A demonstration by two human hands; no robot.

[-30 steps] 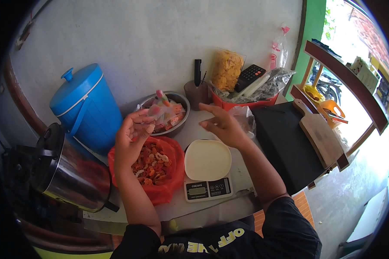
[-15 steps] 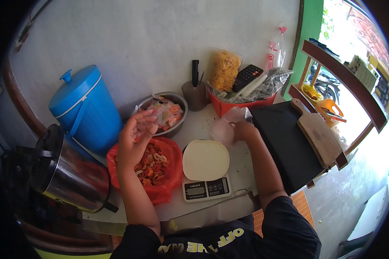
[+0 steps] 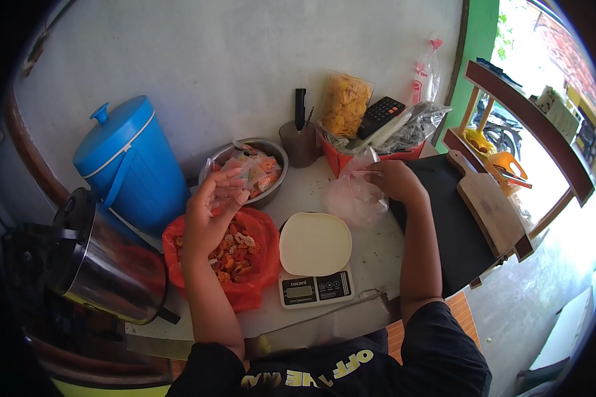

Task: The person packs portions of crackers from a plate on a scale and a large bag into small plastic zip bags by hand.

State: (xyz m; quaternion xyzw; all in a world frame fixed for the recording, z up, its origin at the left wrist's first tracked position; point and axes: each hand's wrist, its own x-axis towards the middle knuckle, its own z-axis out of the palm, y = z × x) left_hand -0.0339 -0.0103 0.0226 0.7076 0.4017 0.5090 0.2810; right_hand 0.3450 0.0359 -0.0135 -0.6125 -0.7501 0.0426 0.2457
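Note:
My left hand is raised over the red plastic bag of orange and red snack pieces, its fingers curved and apart with nothing in them. Between thumb and fingers, my right hand pinches the top of a clear plastic bag. That bag rests on the table behind and right of a white kitchen scale. Behind my left hand stands a metal bowl with small clear packets of the orange snack.
A blue jug and a steel pot stand left. At the back are a dark cup and a red box with chips and a calculator. A black box bears a wooden board at right.
The packet near my left hand has dropped into the metal bowl. My right hand has moved right, taken hold of the clear bag and lifted its top.

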